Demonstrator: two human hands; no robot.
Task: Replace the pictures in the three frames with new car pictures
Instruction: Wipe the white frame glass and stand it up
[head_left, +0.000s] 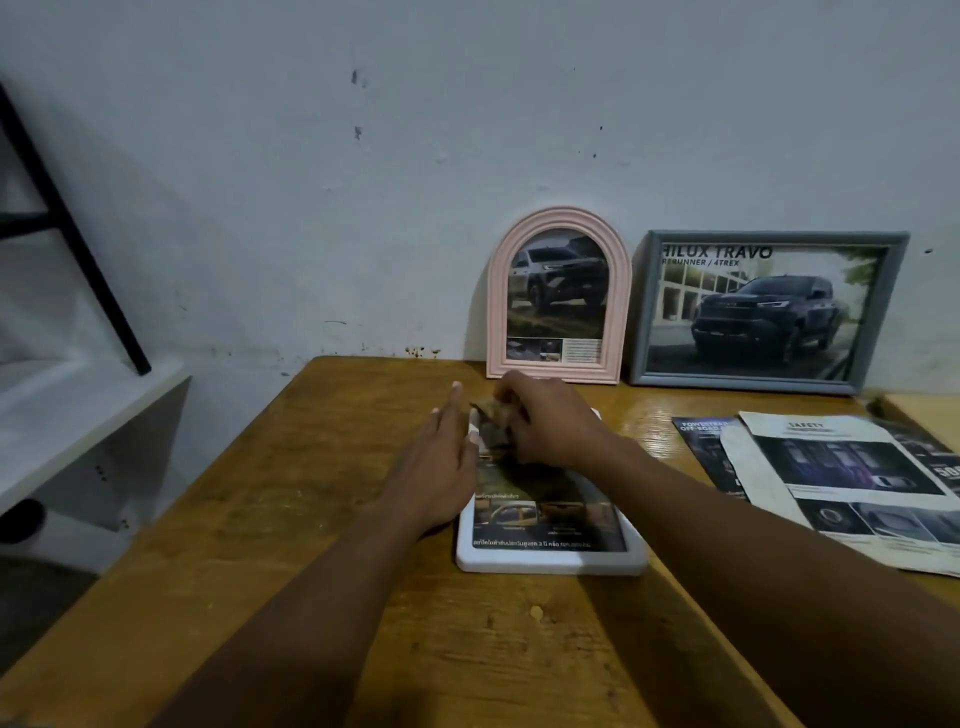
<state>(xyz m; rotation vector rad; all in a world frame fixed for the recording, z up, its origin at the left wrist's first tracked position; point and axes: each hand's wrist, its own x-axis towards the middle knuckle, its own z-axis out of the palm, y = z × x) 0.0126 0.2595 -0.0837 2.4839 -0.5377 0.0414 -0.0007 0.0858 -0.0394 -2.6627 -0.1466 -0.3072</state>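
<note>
A white frame (550, 562) lies flat on the wooden table (291, 499) with a car picture (550, 519) laid in it. My right hand (550, 423) pinches the picture's curled far edge. My left hand (441, 457) lies with straight fingers along the frame's left side, touching the picture. A pink arched frame (558, 296) and a grey rectangular frame (769, 312) lean against the wall behind, each showing a car picture.
Loose car brochure pages (852, 483) lie on the table at the right. A white shelf unit (78, 415) with a black metal bar (72, 234) stands at the left. The table's left edge runs diagonally toward the floor.
</note>
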